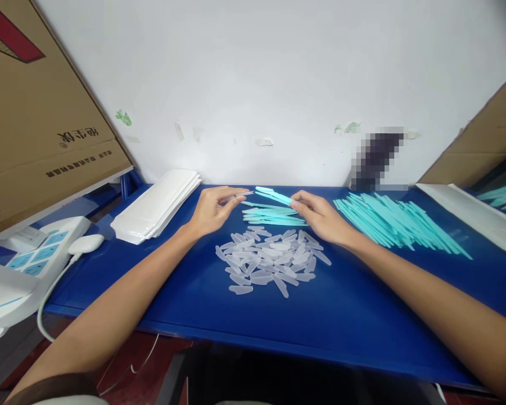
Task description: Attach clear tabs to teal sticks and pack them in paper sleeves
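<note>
My right hand [319, 215] pinches the handle of a turquoise eyebrow razor [274, 195], its blade end pointing left. My left hand [216, 210] holds a clear plastic blade cover [240, 196] between thumb and fingers, its open end close to the razor's tip. Whether cover and razor touch, I cannot tell. Beneath the raised razor lies a small stack of turquoise razors [274, 216]. Nearer to me spreads a heap of loose translucent covers [274, 259]. A larger pile of turquoise razors [396, 219] lies to the right of my right hand.
The blue table [185, 298] meets a white wall [253, 84]. White flat packets [156, 205] are stacked at the left. A power strip [37, 270] with a plugged-in white cable sits at the left edge, below a large cardboard box [46, 112]. A white plastic sheet [476, 216] lies far right.
</note>
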The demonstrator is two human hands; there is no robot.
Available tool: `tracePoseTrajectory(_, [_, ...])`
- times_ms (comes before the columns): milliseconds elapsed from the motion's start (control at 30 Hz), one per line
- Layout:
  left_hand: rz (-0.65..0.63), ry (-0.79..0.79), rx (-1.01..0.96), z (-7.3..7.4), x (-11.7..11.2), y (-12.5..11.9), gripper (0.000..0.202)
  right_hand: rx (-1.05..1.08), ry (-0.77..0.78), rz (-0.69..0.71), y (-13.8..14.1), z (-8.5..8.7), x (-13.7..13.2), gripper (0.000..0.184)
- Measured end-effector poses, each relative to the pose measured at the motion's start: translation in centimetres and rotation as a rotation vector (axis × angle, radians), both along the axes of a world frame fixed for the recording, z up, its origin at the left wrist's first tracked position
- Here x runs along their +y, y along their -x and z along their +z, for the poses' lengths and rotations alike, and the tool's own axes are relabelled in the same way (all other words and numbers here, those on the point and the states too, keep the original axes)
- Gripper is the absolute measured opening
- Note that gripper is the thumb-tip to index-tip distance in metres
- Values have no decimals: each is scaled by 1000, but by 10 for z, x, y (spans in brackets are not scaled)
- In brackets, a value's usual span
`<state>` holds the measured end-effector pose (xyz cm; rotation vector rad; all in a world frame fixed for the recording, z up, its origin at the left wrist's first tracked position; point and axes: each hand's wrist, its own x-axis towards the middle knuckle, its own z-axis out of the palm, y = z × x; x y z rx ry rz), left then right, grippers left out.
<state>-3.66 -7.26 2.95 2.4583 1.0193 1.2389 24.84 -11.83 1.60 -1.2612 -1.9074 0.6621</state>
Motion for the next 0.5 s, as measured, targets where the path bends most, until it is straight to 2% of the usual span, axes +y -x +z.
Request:
tracePoseTrajectory(167, [-4,-161,89,-2,1,0,30,0,10,17,0,3,-1,31])
tracePoseTrajectory(333, [-22,-218,150,-5,2,2,29,17,40,16,-2,1,1,30])
tracePoseTrajectory(500, [-111,-333,308,-10,-1,-3,32,61,67,1,-2,-3,3,29])
